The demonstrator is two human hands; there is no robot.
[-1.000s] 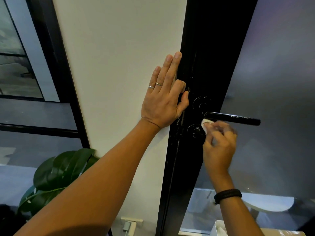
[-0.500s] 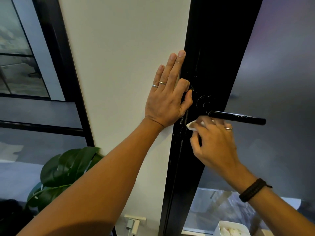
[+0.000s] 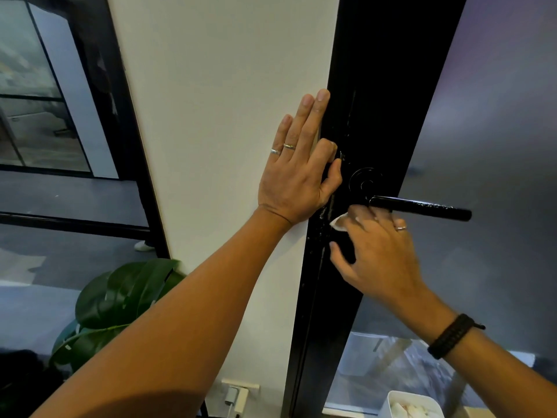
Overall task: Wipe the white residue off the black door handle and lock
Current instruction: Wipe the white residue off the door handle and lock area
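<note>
Door handle (image 3: 422,208), glossy black bar; right hand (image 3: 376,254) pinches white wipe (image 3: 339,223), left hand (image 3: 297,176) flat

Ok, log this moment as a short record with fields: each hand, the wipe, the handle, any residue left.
left hand: flat on the white wall, thumb on the black door frame
right hand: presses a white wipe to the frame below the handle
door handle: horizontal, whitish specks on it
residue: white streaks on frame edge
</note>
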